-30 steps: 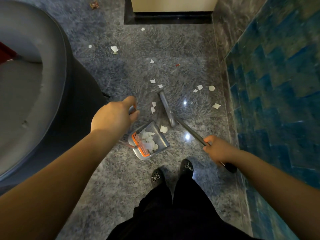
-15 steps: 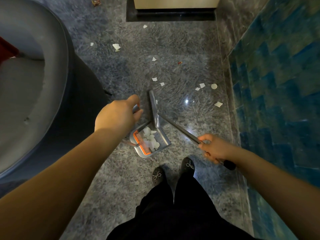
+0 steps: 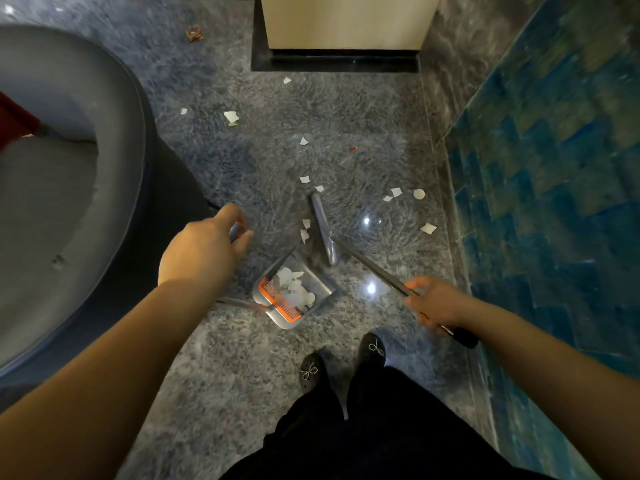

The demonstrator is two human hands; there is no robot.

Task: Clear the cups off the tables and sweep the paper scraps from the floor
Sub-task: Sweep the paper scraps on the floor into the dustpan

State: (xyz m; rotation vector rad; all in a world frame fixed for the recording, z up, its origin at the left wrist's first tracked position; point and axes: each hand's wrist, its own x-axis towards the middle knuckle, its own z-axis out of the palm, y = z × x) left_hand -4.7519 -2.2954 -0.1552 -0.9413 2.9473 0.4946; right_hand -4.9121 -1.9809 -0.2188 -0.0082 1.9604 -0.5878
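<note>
Paper scraps [image 3: 292, 287] lie heaped as a pale pile inside the grey dustpan [image 3: 313, 285], which sits tilted on the speckled grey stone floor [image 3: 242, 358] just ahead of the person's black shoes [image 3: 372, 346], its orange comb edge [image 3: 277, 299] toward the near side. Two more white scraps [image 3: 305, 230] rest on the floor right at the pan's open mouth, touching or almost touching the grey broom head [image 3: 323, 230], which stands at the mouth's far corner. Further scraps are scattered beyond: a pair just past the broom's tip [image 3: 311, 183], a small cluster [image 3: 403, 194] and a single piece [image 3: 428, 228] toward the blue tiled wall [image 3: 554, 168], and several others [image 3: 231, 117] farther out near the dark plinth [image 3: 332, 62] of a cream cabinet. The right hand [image 3: 431, 301] is curled round the broom's slim metal handle [image 3: 374, 268], whose black end cap [image 3: 465, 337] sticks out behind the wrist. The left hand [image 3: 204, 252] is closed over the top grip of the dustpan's upright handle [image 3: 237, 232], only a grey and orange bit of it showing past the fingers; the lower rod [image 3: 239, 302] reappears under the forearm and joins the pan. A large grey upholstered chair [image 3: 69, 202] fills the left side, and a small reddish wrapper [image 3: 194, 32] lies on the floor far ahead.
</note>
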